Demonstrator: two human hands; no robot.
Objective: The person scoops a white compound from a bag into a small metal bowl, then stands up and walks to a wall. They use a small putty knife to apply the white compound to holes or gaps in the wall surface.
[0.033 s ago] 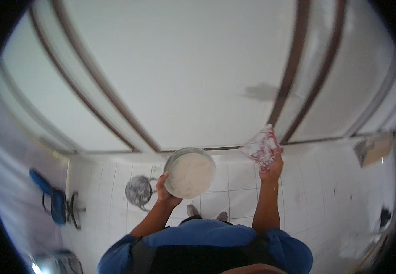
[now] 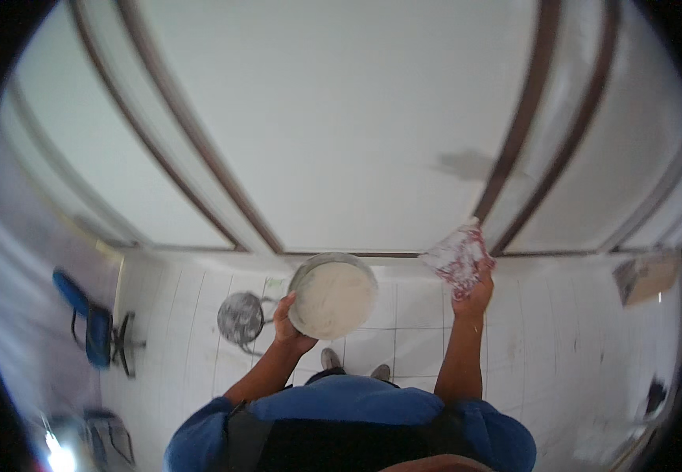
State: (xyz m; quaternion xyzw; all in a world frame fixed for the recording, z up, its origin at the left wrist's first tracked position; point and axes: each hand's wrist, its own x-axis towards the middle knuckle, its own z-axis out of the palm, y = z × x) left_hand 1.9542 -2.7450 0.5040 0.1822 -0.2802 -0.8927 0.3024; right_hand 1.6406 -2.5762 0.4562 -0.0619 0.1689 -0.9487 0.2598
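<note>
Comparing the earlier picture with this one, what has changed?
Mostly the view: it has shifted slightly, so the wall panels sit a little farther right. Neither hand has visibly taken hold of or let go of anything. The left hand still holds the bowl, the right hand the smeared red flat tool.

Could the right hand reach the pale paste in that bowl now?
Probably yes: the bowl is open on top, and nothing visible stands between its pale paste and the right hand, though that hand holds a red, white-smeared tool.
</note>
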